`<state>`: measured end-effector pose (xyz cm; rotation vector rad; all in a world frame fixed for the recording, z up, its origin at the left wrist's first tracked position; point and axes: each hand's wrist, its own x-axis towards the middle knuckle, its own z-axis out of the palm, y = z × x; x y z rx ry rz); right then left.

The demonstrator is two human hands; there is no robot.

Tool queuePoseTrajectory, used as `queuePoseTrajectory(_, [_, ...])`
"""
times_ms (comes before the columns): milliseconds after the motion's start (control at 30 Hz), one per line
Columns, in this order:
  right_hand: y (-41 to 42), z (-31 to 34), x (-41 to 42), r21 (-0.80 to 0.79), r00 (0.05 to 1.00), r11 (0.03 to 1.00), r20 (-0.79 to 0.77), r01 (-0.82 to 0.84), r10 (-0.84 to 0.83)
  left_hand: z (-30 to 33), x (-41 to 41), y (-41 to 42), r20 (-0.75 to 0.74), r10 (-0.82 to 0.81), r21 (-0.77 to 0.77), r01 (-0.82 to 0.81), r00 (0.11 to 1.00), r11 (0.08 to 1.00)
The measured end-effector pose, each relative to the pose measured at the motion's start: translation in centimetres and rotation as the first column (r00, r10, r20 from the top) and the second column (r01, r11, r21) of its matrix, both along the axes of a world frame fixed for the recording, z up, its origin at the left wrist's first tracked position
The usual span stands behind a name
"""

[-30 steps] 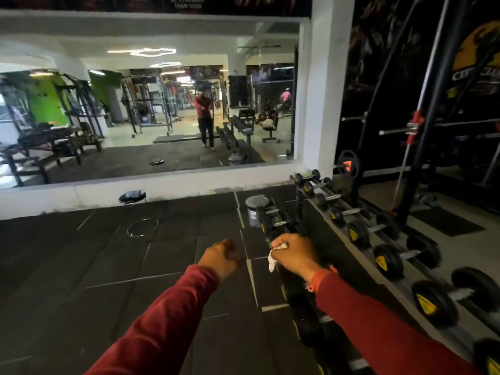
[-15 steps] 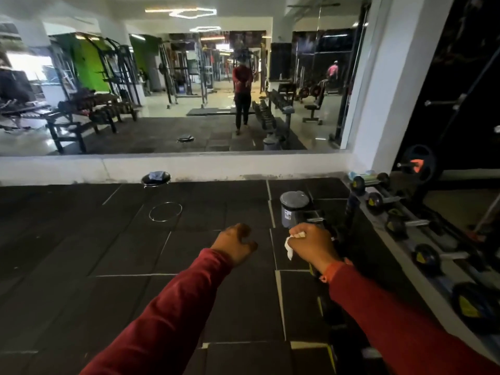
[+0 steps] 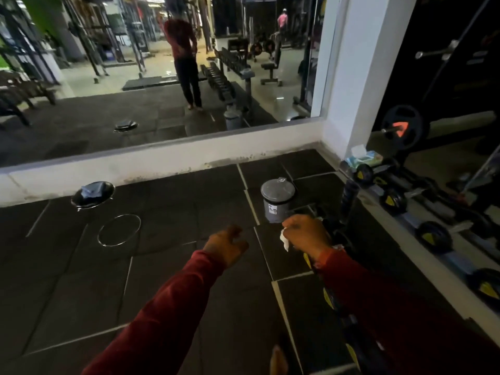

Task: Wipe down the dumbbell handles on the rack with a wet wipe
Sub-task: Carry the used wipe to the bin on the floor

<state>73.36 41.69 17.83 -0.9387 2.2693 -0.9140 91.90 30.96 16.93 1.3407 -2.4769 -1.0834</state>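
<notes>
Rubber floor tiles (image 3: 167,266) lie open from nine to twelve o'clock of the hands, out to the low white wall (image 3: 162,161) under the mirror (image 3: 151,71). On that stretch sit a round black dish (image 3: 92,195) and a thin metal ring (image 3: 119,230), both at ten o'clock, well apart from the arms. A small grey bin (image 3: 277,203) stands at twelve o'clock, near the right hand (image 3: 307,235). The rack (image 3: 405,239) closes off the whole side from one to five o'clock, its dumbbells (image 3: 434,235) lined along the upper shelf; a wipes pack (image 3: 365,158) rests at its far end.

Right hand's grip is curled tight, pinching a crumpled white wet wipe (image 3: 284,239) that pokes out at its left edge, over the rack's lower front row. Whether the wipe touches a handle there I cannot tell. Left hand (image 3: 227,243) hangs over the floor, fingers loosely curled, holding nothing.
</notes>
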Motion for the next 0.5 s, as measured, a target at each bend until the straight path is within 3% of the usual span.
queuePoseTrajectory(167, [-13.1, -6.2, -9.8, 0.015, 1.000, 1.000, 0.013, -0.003, 0.002, -2.8, -8.1, -12.3, 0.047, -0.020, 0.018, 0.019, 0.999, 1.000])
queuePoseTrajectory(500, [-32.8, -6.0, -24.8, 0.104, 0.995, 0.990, 0.025, 0.093, -0.096, -3.3, -25.5, -32.4, 0.059, -0.084, 0.109, 0.077, 0.995, 0.991])
